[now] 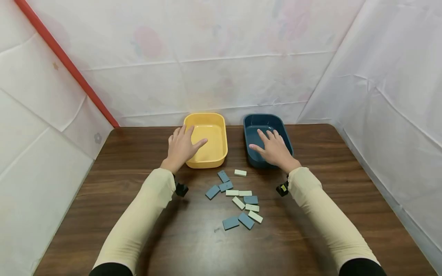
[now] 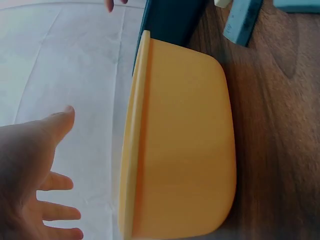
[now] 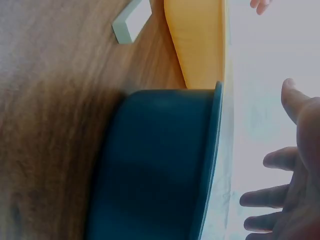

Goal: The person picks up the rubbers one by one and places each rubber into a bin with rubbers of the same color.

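Note:
With fingers spread, my left hand (image 1: 181,147) hovers over the left side of a yellow rectangular tub (image 1: 206,164). My right hand (image 1: 275,150), also spread, hangs above a dark blue tub (image 1: 266,119). Neither hand holds anything. The left wrist view shows the left hand (image 2: 30,175) apart from the yellow tub's rim (image 2: 132,150); in the right wrist view a gap lies between the right hand (image 3: 295,185) and the blue tub (image 3: 155,165). Several blue-grey blocks (image 1: 230,223) and several pale green blocks (image 1: 252,207) lie scattered on the table in front of the tubs.
Both tubs stand side by side near the back edge of the brown wooden table (image 1: 131,153). White cloth walls (image 1: 207,84) enclose the back and sides. A red pole (image 1: 69,65) slants along the left corner.

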